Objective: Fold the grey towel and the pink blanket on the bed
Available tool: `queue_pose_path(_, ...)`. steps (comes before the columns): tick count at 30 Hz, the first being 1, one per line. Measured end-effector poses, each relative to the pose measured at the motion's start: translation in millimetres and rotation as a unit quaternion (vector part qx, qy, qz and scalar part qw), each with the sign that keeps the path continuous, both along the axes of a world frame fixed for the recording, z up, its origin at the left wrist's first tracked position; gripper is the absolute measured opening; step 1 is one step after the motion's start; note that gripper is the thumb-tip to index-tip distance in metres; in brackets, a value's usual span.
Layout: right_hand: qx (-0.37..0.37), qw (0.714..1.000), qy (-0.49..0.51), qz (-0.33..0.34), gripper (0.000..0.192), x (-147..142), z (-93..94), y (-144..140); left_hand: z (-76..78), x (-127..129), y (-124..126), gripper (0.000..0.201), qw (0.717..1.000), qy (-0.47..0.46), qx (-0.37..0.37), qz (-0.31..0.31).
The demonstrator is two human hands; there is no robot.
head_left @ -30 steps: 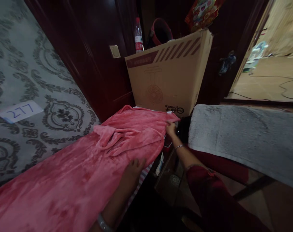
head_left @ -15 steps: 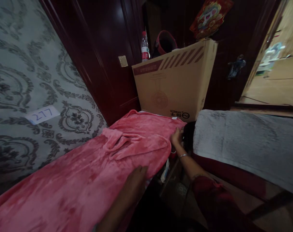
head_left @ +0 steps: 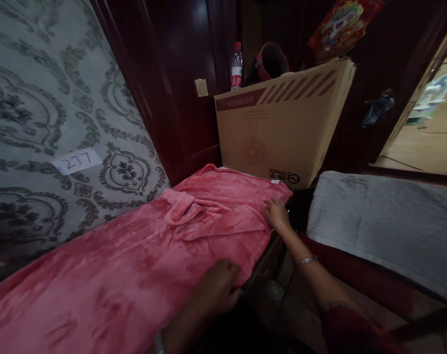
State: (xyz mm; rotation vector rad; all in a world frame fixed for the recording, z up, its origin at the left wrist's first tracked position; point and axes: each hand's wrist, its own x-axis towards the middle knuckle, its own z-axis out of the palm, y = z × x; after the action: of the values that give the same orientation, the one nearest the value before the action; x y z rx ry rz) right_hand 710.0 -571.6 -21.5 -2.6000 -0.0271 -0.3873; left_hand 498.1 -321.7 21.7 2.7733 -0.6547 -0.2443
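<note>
A fuzzy pink blanket (head_left: 134, 270) lies spread over a long low surface along the wall, with a loose bunched fold (head_left: 204, 216) near its far end. My left hand (head_left: 221, 285) is closed at the blanket's near right edge, fingers curled against the fabric; what lies inside the fingers is partly hidden. Farther off, my right hand (head_left: 277, 214) rests on the blanket by its right edge, fingers stretched out and slightly apart. A small white tag (head_left: 275, 182) shows at the far edge.
A large cardboard box (head_left: 278, 128) leans behind the blanket's far end. Behind its top edge are a red-capped bottle (head_left: 237, 69) and a dark round item with a pink rim (head_left: 272, 61). A grey cloth (head_left: 381, 226) covers a seat at right; tiled floor shows between.
My right hand has shifted from the blanket's side edge onto its top. The edge beside it looks straighter, and objects below are now covered. My left hand stays near the edge, fingers more curled.
</note>
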Motion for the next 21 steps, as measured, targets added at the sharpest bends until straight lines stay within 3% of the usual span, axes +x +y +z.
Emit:
queue_pose_path(3, 0.022, 0.997, 0.008, 0.080, 0.043, -1, 15.2, 22, 10.0, 11, 8, 0.034, 0.996, 0.009, -0.083, 0.010)
queue_pose_path(6, 0.042, 0.987, 0.017, 0.151, 0.043, 3, 26.0, 53, 19.5, 34, 40, 0.030, 0.986, -0.047, -0.126, 0.096)
queue_pose_path(10, 0.065, 0.971, 0.022, 0.229, 0.040, 17, 35.1, 92, 25.7, 61, 110, 0.036, 0.957, -0.158, -0.035, 0.240)
queue_pose_path(14, 0.075, 0.966, 0.039, 0.245, 0.039, 47, 41.1, 119, 22.7, 80, 167, 0.036, 0.919, -0.169, 0.065, 0.350)
queue_pose_path(17, 0.078, 0.970, 0.054, 0.225, 0.039, 81, 43.5, 134, 12.9, 94, 185, 0.036, 0.902, -0.153, 0.104, 0.391)
queue_pose_path(21, 0.083, 0.978, 0.064, 0.179, 0.038, 137, 45.4, 146, -12.5, 107, 187, 0.041, 0.889, -0.168, 0.135, 0.405)
